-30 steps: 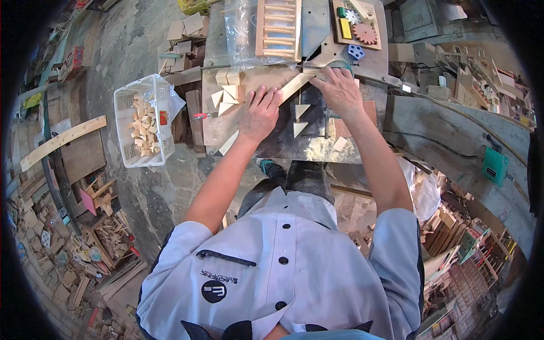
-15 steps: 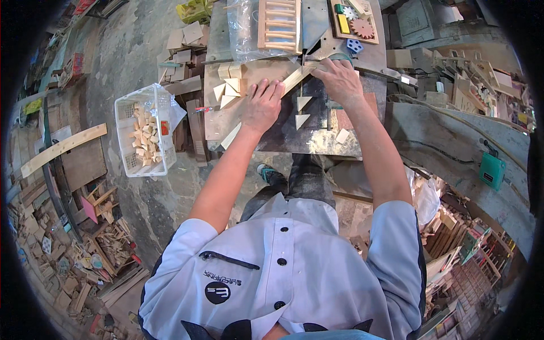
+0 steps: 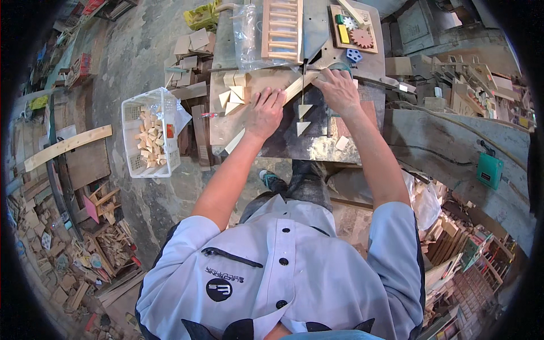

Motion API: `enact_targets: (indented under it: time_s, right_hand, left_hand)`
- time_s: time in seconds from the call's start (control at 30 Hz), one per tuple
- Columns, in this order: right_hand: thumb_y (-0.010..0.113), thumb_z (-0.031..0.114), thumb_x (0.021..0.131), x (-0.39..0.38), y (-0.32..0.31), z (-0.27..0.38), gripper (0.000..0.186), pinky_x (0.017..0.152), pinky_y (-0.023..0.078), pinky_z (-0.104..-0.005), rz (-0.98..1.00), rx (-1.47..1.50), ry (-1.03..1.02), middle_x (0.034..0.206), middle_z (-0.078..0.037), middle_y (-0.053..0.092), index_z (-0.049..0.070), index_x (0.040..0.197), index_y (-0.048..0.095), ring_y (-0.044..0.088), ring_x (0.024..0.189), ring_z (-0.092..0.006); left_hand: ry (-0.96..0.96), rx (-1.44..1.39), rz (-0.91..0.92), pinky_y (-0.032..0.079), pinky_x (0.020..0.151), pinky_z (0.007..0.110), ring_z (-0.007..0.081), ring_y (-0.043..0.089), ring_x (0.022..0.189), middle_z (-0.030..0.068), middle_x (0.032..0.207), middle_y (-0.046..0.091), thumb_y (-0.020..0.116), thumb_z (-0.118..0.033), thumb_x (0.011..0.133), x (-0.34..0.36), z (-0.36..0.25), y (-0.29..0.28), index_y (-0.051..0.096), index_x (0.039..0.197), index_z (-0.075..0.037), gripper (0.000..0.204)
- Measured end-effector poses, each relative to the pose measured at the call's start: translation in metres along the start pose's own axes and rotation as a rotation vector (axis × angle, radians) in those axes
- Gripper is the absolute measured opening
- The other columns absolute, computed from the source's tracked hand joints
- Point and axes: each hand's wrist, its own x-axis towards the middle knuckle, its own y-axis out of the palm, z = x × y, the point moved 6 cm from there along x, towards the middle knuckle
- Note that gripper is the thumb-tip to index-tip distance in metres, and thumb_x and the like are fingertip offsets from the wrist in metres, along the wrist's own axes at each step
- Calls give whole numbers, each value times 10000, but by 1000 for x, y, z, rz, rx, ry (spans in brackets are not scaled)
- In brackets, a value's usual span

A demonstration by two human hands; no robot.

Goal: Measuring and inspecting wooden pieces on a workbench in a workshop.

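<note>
A pale wooden strip (image 3: 294,88) lies slantwise across a saw table (image 3: 277,148), its lower end (image 3: 235,140) showing past my left wrist. My left hand (image 3: 265,112) presses on the strip with fingers bent over it. At the strip's far end, close to the thin upright blade (image 3: 304,79), my right hand (image 3: 335,89) grips the wood with curled fingers; its thumb is partly hidden. Two small wooden triangles (image 3: 304,111) lie in line on the near side of the blade. Left of my left hand is a cluster of cut wedge-shaped blocks (image 3: 233,93).
A white plastic basket (image 3: 126,136) of small wooden blocks stands at left. Beyond the blade lie a slatted wooden frame (image 3: 282,28) and a tray with toy gears (image 3: 362,39). A loose offcut (image 3: 341,143) sits near my right forearm. Wood scraps (image 3: 192,51) pile beside the table.
The whole view has shifted slightly. Both hands keep their hold on the wooden strip, with little visible movement against the table. The two triangles stay beside the blade line.
</note>
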Motion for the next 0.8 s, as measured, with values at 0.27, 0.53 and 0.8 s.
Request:
enact_targets:
  time_s: [0.27,0.53,0.8]
  right_hand:
    - [623,126,953,5,-4,0,350,1021,450,-408,29,86,-10,1215,-49,646,245,1256,751,643,1168,-223]
    - [643,167,912,12,1,21,252,1044,451,-443,-151,140,34,1233,-67,651,124,1151,710,628,1173,-263]
    - [690,87,856,-1,6,8,290,1130,411,-506,-184,334,-135,1275,-116,605,53,1143,661,562,1270,-354]
  left_hand:
    - [-28,-1,44,423,1170,500,305,562,1401,65,1444,671,753,-195,909,-3,3,3,628,1454,-98,567]
    - [-75,-139,40,406,1182,546,316,591,1339,81,1396,643,773,-187,882,-8,6,-13,638,1409,-123,548]
    - [-132,-254,-100,457,1143,533,302,654,1217,101,1309,657,776,-159,874,-69,-15,-70,737,1235,-93,369]
